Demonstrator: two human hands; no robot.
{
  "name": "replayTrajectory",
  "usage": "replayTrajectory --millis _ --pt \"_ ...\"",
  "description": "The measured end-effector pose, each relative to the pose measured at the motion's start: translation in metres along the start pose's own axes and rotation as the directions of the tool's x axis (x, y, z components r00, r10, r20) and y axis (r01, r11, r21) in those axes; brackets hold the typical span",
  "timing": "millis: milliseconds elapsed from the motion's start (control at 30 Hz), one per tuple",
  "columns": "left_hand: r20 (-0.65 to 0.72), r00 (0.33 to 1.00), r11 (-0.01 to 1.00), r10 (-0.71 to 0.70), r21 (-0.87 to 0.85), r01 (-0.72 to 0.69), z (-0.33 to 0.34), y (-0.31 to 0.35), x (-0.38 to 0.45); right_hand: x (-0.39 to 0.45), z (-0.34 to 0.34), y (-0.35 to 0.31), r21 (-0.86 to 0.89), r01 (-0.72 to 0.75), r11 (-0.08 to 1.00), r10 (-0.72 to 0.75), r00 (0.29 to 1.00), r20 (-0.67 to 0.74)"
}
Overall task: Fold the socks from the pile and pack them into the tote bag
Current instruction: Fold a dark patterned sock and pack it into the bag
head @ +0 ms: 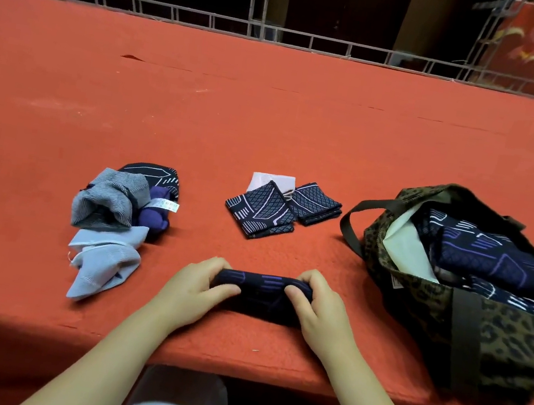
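- Navy sock (260,296) lay near the front edge of the red felt table (271,116), left hand (197,290) and right hand (319,309) each gripping one end.
- Sock pile (118,211) lay left; leopard tote bag (453,289) right.
- Metal railing (216,19) backed the table; room dark.

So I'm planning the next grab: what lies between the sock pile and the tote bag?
Head view: folded socks sit mid-table between the sock pile and tote bag.
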State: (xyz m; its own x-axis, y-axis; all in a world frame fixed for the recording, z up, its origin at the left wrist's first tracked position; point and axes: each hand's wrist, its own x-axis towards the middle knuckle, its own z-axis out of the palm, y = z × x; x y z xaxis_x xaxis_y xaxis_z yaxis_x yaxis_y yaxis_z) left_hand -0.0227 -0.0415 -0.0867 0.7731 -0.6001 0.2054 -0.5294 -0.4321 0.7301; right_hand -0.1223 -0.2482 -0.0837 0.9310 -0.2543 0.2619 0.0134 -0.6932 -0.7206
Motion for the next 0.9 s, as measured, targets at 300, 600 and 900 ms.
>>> replayTrajectory --millis 300,600,900 --pt "-0.194 0.972 0.973 -0.135 0.158 0.167 0.020 0.005 0.015 0.014 0.005 -0.003 -0.167 -0.274 0.947 0.255 0.959 -0.127" --pt "0.072 0.936 0.869 -0.345 0.402 0.289 0.023 0.001 0.025 0.003 0.006 0.004 -0.491 -0.265 0.830 0.298 0.955 -0.012" --pt "0.001 0.962 0.785 -0.274 -0.578 0.224 0.033 0.093 0.048 -0.002 -0.067 -0.034 0.279 -0.154 0.948 0.234 0.931 -0.281"
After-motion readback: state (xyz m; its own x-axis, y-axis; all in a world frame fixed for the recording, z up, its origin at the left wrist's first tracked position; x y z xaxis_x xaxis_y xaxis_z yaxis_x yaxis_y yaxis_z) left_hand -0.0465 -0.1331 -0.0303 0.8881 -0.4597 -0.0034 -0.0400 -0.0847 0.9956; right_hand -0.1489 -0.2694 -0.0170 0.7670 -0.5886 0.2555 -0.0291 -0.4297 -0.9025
